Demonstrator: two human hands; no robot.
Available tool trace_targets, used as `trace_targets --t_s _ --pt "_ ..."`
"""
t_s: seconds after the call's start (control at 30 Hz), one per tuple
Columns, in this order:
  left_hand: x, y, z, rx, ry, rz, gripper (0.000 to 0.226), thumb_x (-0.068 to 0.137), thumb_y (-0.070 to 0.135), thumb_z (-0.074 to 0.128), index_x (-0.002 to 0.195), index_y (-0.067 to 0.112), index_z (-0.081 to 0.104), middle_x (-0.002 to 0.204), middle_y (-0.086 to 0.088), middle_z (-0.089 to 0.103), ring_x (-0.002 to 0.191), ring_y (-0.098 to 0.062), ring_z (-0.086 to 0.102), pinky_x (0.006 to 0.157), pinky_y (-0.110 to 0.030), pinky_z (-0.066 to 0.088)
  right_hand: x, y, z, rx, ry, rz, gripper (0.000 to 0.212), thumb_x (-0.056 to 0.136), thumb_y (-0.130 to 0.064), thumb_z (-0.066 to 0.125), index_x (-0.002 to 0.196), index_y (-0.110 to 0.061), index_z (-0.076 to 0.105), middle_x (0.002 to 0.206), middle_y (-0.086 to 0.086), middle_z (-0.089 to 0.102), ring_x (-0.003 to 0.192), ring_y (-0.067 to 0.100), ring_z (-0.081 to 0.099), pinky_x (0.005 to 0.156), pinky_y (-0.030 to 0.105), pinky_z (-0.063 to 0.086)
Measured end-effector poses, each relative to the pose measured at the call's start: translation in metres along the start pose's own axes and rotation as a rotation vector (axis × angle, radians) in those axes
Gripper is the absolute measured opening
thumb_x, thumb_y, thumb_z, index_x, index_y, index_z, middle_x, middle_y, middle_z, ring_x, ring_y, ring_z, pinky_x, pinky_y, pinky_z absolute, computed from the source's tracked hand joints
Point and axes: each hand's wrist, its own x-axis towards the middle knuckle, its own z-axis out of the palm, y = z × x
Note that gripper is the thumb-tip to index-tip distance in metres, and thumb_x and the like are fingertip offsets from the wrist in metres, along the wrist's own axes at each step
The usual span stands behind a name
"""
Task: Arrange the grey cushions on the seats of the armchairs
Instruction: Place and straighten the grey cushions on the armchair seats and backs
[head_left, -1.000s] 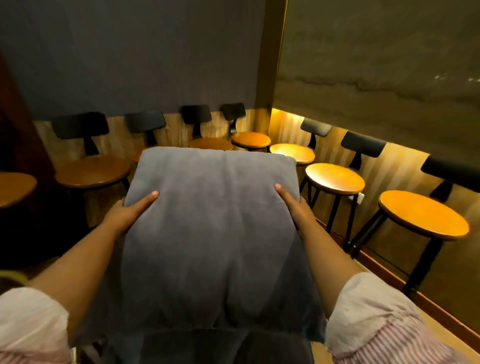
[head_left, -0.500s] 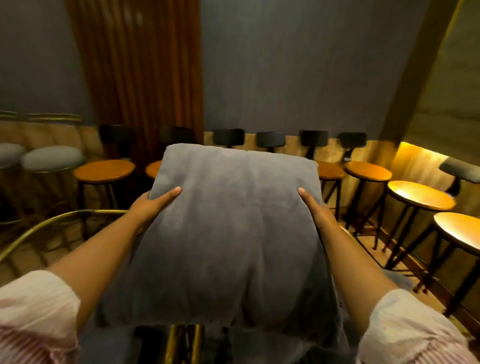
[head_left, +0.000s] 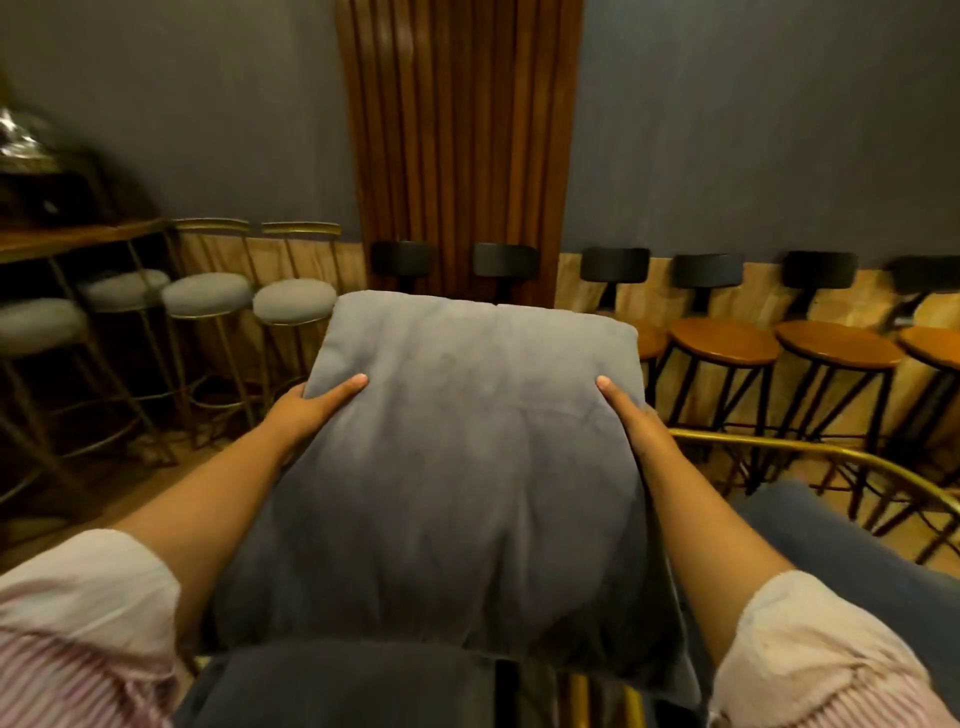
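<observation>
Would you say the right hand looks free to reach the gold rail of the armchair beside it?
Probably not as things stand: the right hand is gripping the grey cushion together with the left hand. The gold rail lies unobstructed just beyond it.

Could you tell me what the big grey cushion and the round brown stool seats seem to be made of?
Big grey cushion: soft plush fabric, probably velvet or microfibre; matte nap, dimples under the left hand and right hand.
Round brown stool seats: apparently varnished wood; smooth with a warm sheen.
</observation>
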Motion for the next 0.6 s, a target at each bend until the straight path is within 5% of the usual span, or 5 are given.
trace_targets --t_s 0.27,0.4,0.5,0.6 --pt "0.077 -0.054 -0.096 0.0 0.006 -0.05 0.124 0.039 0.075 0.075 0.142 0.017 0.037 0.143 -0.01 0.049 0.125 -0.038 0.05 0.101 -0.056 0.044 0.0 0.032 0.126 0.029 0.003 0.123 0.091 0.07 -0.061 0.071 0.143 -0.016 0.041 0.144 0.01 0.048 0.127 0.035 0.049 0.097 0.045 0.043" --pt "0.115 -0.068 -0.099 -0.04 0.0 -0.002 0.091 0.062 0.048 0.081 0.139 0.016 0.045 0.138 -0.01 0.054 0.123 -0.034 0.053 0.088 -0.04 0.046 0.01 0.029 0.153 0.047 -0.083 0.026 0.102 0.052 -0.064 0.078 0.136 -0.014 0.051 0.134 0.009 0.059 0.105 0.023 0.061 0.078 0.03 0.049" --pt "0.155 -0.068 -0.09 -0.019 -0.047 0.03 0.089 0.063 0.043 0.082 0.14 0.018 0.045 0.139 -0.009 0.054 0.125 -0.033 0.052 0.095 -0.042 0.047 0.045 0.022 0.162 -0.012 -0.056 -0.063 0.083 0.068 -0.045 0.079 0.138 -0.014 0.049 0.136 0.007 0.058 0.11 0.02 0.059 0.087 0.033 0.048" --pt "0.199 -0.062 -0.073 -0.01 -0.041 0.048 0.095 0.064 0.041 0.082 0.145 0.02 0.037 0.145 -0.007 0.047 0.132 -0.031 0.046 0.107 -0.046 0.04 0.095 0.021 0.163 -0.079 -0.07 -0.046 0.122 0.039 -0.06 0.088 0.144 -0.022 0.038 0.139 0.0 0.055 0.124 0.023 0.054 0.106 0.043 0.043"
